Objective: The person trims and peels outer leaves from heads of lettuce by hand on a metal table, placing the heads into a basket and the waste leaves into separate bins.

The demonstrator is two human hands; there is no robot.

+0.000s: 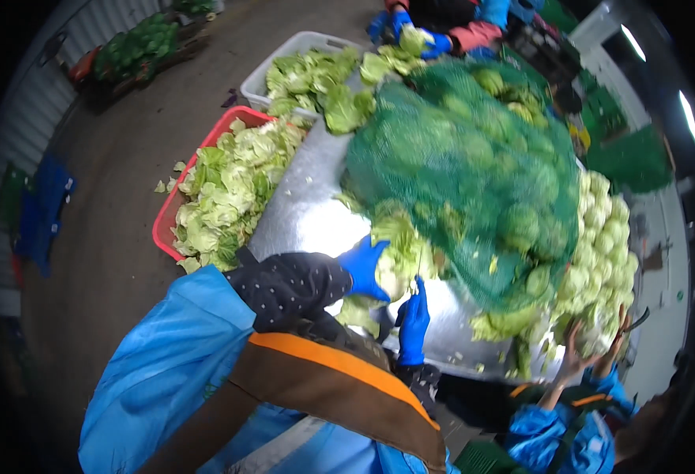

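Observation:
My left hand [365,269], in a blue glove, grips the left side of a pale green cabbage [395,261] with loosened outer leaves. My right hand [414,325], also gloved in blue, is closed around a knife [419,267]. Its thin blade points away from me against the cabbage's right side, and the handle is hidden in my fingers. Under both hands lies a shiny metal table [300,207]. Loose leaves [358,313] rest on it just below my left hand.
A green net sack [458,189] of cabbages fills the table's middle. Trimmed cabbages [596,245] are heaped at right. A red crate [165,221] and a white crate [254,81] hold leaves at left. Co-workers' hands handle cabbages at the far side [434,43] and lower right [580,359].

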